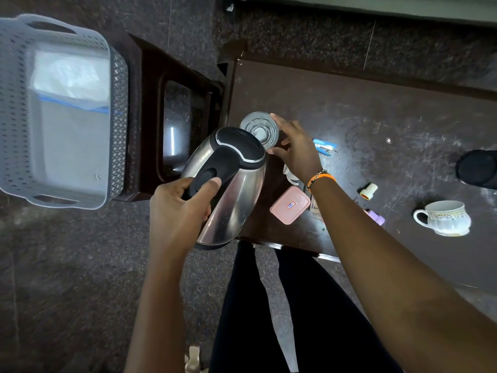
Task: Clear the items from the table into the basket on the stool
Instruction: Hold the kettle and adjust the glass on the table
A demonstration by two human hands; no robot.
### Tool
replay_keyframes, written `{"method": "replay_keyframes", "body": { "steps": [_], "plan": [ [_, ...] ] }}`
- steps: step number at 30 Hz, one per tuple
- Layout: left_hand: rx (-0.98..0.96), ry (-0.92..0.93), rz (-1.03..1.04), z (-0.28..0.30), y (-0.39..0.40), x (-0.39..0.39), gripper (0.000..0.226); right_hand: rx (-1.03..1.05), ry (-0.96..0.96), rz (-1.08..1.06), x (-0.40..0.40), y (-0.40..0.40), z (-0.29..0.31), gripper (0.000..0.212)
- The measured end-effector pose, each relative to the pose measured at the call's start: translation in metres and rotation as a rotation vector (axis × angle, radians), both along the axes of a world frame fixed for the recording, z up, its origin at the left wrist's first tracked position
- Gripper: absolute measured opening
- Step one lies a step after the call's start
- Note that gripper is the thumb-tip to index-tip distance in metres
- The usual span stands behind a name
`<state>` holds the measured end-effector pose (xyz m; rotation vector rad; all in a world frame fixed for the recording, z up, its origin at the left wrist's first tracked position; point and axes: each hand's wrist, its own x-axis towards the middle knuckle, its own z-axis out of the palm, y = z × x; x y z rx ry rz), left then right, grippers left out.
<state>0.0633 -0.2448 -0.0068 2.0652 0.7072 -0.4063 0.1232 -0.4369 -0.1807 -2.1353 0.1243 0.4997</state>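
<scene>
My left hand (pixel 179 208) grips the black handle of a steel electric kettle (pixel 231 195), held tilted over the table's left edge. My right hand (pixel 294 148) curls around a clear drinking glass (pixel 259 130) that stands on the dark table (pixel 376 109). The grey perforated basket (pixel 16 109) sits on a dark stool (pixel 150 76) at the left, with a clear plastic bag (pixel 70 79) inside. On the table lie a pink lidded box (pixel 290 205), a white teacup (pixel 443 218), a blue stapler (pixel 325 147) and a small cream cap (pixel 369 191).
A black round object (pixel 477 169) sits at the table's right edge. A purple item (pixel 377 218) peeks out from under my right forearm. Dark speckled floor separates the stool from the table. My legs stand at the table's near edge.
</scene>
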Motion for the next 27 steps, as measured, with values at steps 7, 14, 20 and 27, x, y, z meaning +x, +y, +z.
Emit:
{"method": "replay_keyframes", "body": {
  "steps": [7, 14, 20, 27],
  "plan": [
    [0.006, 0.028, -0.029, 0.001, 0.001, 0.01, 0.053, -0.011, -0.001, 0.012, 0.004, 0.0, 0.001, 0.074],
    [-0.01, 0.047, -0.035, 0.002, -0.006, 0.018, 0.051, -0.009, 0.011, -0.012, 0.004, -0.003, 0.003, 0.072],
    [-0.022, 0.072, -0.034, 0.001, -0.008, 0.019, 0.054, 0.001, 0.021, -0.039, 0.004, -0.003, 0.006, 0.072],
    [-0.022, 0.084, -0.022, 0.001, -0.008, 0.017, 0.054, 0.005, 0.04, -0.053, 0.003, -0.003, 0.006, 0.073]
  ]
}}
